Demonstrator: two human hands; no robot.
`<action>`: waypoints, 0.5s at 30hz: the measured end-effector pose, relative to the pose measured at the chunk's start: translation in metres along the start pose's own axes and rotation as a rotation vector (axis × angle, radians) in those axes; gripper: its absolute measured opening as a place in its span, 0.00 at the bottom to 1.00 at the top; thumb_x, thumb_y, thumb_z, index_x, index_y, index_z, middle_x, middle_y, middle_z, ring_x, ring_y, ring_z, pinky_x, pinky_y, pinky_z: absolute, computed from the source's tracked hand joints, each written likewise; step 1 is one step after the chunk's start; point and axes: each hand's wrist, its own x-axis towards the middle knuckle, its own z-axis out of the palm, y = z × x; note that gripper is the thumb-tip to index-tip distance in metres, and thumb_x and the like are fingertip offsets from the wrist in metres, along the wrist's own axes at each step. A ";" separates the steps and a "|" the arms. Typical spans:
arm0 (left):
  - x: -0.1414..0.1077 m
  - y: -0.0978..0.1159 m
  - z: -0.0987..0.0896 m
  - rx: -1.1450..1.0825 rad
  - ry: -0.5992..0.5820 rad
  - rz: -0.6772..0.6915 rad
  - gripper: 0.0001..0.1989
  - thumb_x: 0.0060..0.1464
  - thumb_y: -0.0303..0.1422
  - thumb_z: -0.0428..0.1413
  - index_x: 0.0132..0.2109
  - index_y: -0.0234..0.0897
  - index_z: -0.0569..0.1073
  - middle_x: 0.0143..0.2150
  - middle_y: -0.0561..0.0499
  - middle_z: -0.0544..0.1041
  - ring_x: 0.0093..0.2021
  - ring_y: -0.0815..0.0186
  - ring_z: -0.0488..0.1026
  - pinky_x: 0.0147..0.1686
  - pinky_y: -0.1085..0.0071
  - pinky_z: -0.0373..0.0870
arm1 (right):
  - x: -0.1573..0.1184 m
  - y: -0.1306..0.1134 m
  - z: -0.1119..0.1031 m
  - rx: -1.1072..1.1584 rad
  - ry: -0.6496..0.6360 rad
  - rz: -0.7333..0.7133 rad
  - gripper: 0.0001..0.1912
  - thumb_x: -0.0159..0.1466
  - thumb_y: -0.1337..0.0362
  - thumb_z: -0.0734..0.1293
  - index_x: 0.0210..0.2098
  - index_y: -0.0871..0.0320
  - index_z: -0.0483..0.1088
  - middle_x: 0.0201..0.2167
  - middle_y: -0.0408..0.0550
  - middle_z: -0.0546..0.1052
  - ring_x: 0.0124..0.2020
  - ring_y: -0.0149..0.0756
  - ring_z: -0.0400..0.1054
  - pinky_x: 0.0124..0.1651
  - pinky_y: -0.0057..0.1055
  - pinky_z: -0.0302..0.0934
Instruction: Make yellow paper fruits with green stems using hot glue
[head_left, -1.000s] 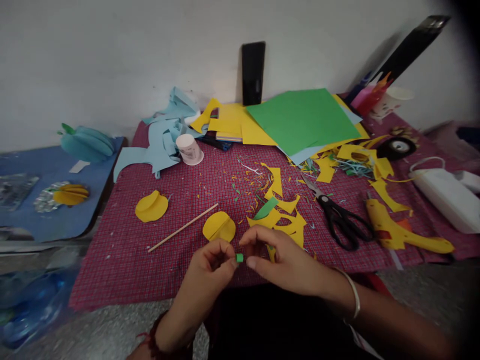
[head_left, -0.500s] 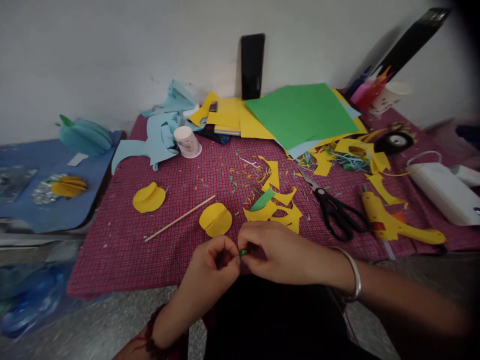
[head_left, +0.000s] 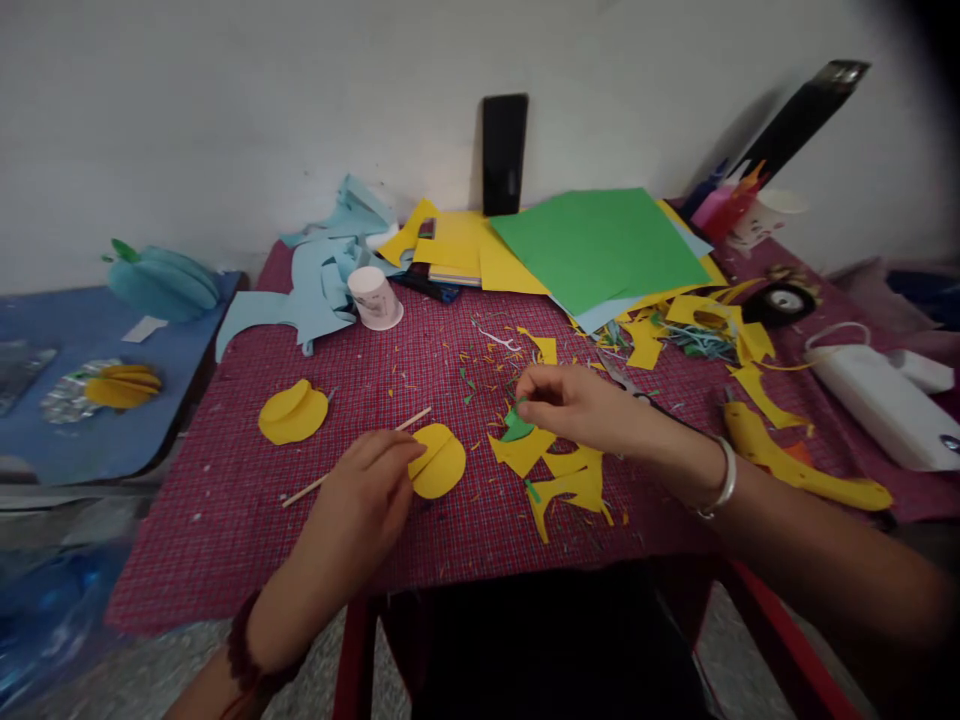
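My left hand (head_left: 367,490) reaches over the table with its fingers stretched forward. Its fingertips are at the left edge of a round yellow paper piece (head_left: 442,462) with a crease across it, and its palm covers part of a thin wooden stick (head_left: 304,492). Thumb and fingers of my right hand (head_left: 581,405) pinch a green paper piece (head_left: 516,426) above yellow paper scraps (head_left: 525,452). Another folded round yellow piece (head_left: 292,412) lies to the left. Black-handled scissors (head_left: 619,375) are mostly hidden behind my right forearm.
A paper cup (head_left: 375,298) stands by light blue scraps (head_left: 322,285). Green sheets (head_left: 600,245) lie at the back near an upright phone (head_left: 502,155). A yellow glue gun (head_left: 795,465) and a white power box (head_left: 885,405) are on the right. A blue paper pumpkin (head_left: 163,283) sits left.
My hands have moved apart from a small green piece they held together near the front edge. The left went to the round yellow piece, the right forward to the green paper among the scraps.
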 end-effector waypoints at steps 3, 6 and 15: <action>0.002 -0.009 0.008 0.083 -0.106 0.097 0.15 0.55 0.20 0.47 0.45 0.35 0.72 0.44 0.45 0.77 0.43 0.61 0.72 0.44 0.61 0.72 | 0.017 -0.001 0.007 -0.048 -0.035 -0.034 0.06 0.59 0.69 0.63 0.26 0.56 0.63 0.20 0.39 0.66 0.21 0.27 0.58 0.22 0.26 0.52; 0.002 -0.015 0.014 0.137 -0.193 0.126 0.17 0.54 0.18 0.47 0.47 0.35 0.72 0.45 0.44 0.77 0.43 0.59 0.72 0.42 0.59 0.72 | 0.031 0.003 0.017 -0.079 -0.072 -0.079 0.06 0.59 0.69 0.63 0.25 0.56 0.63 0.21 0.40 0.68 0.24 0.28 0.62 0.27 0.26 0.55; 0.000 -0.028 0.002 0.066 -0.126 0.126 0.13 0.58 0.23 0.48 0.49 0.37 0.70 0.47 0.46 0.75 0.45 0.61 0.71 0.45 0.61 0.71 | 0.044 0.004 0.027 -0.217 -0.132 -0.126 0.05 0.61 0.68 0.62 0.28 0.56 0.64 0.21 0.37 0.66 0.24 0.27 0.59 0.28 0.27 0.50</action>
